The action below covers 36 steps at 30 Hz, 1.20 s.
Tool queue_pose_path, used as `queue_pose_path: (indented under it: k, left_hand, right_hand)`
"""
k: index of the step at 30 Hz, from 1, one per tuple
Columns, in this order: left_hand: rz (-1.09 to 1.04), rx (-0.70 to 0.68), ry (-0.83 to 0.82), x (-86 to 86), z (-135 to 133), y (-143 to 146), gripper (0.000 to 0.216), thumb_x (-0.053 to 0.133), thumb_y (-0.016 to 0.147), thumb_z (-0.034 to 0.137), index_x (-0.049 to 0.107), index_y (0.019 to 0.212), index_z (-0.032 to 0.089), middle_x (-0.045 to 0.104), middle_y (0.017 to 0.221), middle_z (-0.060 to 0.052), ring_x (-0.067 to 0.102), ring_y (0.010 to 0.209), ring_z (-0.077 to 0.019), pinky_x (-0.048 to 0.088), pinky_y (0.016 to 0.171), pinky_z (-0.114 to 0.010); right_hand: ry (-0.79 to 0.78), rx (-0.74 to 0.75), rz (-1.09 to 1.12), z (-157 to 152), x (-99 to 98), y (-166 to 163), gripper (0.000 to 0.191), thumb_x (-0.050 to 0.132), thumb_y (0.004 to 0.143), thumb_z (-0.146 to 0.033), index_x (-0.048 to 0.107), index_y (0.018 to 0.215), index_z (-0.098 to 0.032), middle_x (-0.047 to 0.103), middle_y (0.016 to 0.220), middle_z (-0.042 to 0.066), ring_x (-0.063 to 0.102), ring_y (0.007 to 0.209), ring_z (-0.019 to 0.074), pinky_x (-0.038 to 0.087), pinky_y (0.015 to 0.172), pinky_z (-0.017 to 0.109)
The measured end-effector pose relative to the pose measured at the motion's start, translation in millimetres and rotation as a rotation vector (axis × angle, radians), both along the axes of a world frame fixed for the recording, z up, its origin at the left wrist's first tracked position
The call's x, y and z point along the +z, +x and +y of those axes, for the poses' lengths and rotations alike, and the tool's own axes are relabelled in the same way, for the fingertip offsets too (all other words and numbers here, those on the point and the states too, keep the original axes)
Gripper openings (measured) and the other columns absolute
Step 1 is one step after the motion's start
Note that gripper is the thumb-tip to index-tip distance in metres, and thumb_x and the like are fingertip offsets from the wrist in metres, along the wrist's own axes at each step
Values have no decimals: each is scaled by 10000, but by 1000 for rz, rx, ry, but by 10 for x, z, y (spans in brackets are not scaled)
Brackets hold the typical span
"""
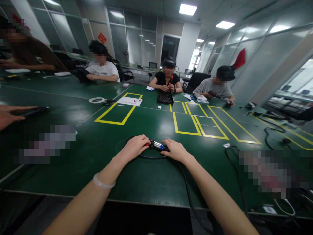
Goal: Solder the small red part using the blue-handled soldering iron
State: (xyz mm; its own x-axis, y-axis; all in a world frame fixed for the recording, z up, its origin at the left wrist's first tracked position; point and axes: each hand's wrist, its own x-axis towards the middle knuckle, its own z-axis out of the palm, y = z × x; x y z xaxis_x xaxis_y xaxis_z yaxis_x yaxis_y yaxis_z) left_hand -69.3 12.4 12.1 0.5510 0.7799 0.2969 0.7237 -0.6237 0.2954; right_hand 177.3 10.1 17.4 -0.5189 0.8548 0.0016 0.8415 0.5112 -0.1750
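Near the front edge of the green table, my left hand [135, 147] and my right hand [176, 150] grip opposite ends of a silver cylindrical tool [157, 145]. It lies sideways just above or on the tabletop; which of the two I cannot tell. A blue band shows by my right fingers, and black and red parts show by my left ones. Both ends are hidden under my curled fingers. A black cable [187, 182] loops under the tool and runs past my right forearm over the table edge.
Yellow tape rectangles [123, 123] mark the green table [151, 182]. A printed sheet [132, 101] and a white ring-shaped item [96, 100] lie ahead left. Another person's hand [9, 116] is at far left. Opposite, a person handles something over a black tray [165, 98]. More cables [236, 163] lie right.
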Motion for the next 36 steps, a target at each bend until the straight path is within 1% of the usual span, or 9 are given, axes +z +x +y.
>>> queue_pose_path:
  k: [3, 8, 14, 20, 23, 26, 28, 32, 36]
  left_hand:
    - [-67, 38, 3, -3, 2, -19, 255, 432, 955, 342, 646, 1031, 226, 622, 1023, -61, 593, 906, -195, 464, 843, -317]
    - [-256, 129, -30, 21, 53, -99, 289, 423, 955, 374, 653, 1038, 220, 642, 1008, -51, 610, 933, -198, 468, 836, -309]
    - [-435, 215, -100, -12, 126, -160, 322, 451, 928, 410, 654, 1059, 197, 665, 1017, -60, 630, 921, -205, 484, 820, -319]
    - [-485, 261, -146, -67, 165, -198, 318, 493, 897, 426, 662, 1035, 195, 684, 1024, -60, 643, 925, -208, 493, 820, -320]
    - [-511, 333, -233, -118, 218, -262, 328, 525, 866, 449, 660, 1009, 187, 707, 993, -58, 659, 911, -218, 498, 821, -331]
    - [-567, 361, -360, -163, 249, -303, 354, 561, 827, 466, 654, 995, 170, 718, 968, -63, 678, 889, -223, 511, 818, -334]
    - [-601, 383, -431, -169, 243, -306, 370, 571, 811, 474, 649, 996, 164, 716, 955, -69, 684, 873, -224, 527, 770, -319]
    - [-610, 417, -576, -110, 184, -271, 406, 591, 783, 506, 638, 1008, 172, 696, 954, -69, 686, 821, -228, 531, 613, -280]
    - [-564, 290, -670, -28, 108, -192, 447, 613, 772, 539, 635, 1000, 155, 683, 918, -62, 667, 671, -181, 495, 553, -257]
  right_hand:
    - [-4, 10, -31, -44, -2, 63, 382, 619, 868, -405, 551, 1189, -209, 621, 1103, 76, 609, 1022, 232, 459, 821, 300]
    - [62, 19, -57, -71, 15, 58, 395, 634, 868, -384, 549, 1218, -223, 614, 1093, 78, 606, 980, 235, 447, 811, 308]
    - [152, 65, -113, 97, -27, 72, 445, 645, 870, -332, 529, 1292, -257, 599, 1109, 85, 560, 1049, 249, 406, 873, 342]
    - [256, 94, -40, 148, -15, 6, 468, 560, 905, -196, 491, 1359, -289, 569, 1216, 83, 505, 1132, 243, 354, 986, 377]
    - [281, 77, 30, -34, -1, -11, 379, 559, 910, -259, 538, 1289, -257, 557, 1239, 91, 490, 1149, 252, 360, 992, 380]
    - [206, -16, 62, -228, -24, 4, 300, 527, 926, -349, 568, 1181, -195, 609, 1097, 99, 549, 1028, 244, 429, 884, 353]
    - [162, -99, 90, -278, -51, 15, 314, 520, 926, -349, 543, 1185, -172, 624, 1046, 96, 569, 981, 234, 450, 830, 329]
    - [157, -174, 155, -164, -97, -1, 399, 526, 916, -327, 480, 1273, -157, 618, 1104, 107, 560, 1020, 233, 452, 849, 330]
    - [131, -156, 165, -20, -163, -17, 547, 533, 902, -321, 401, 1395, -124, 582, 1225, 141, 520, 1121, 265, 430, 930, 375]
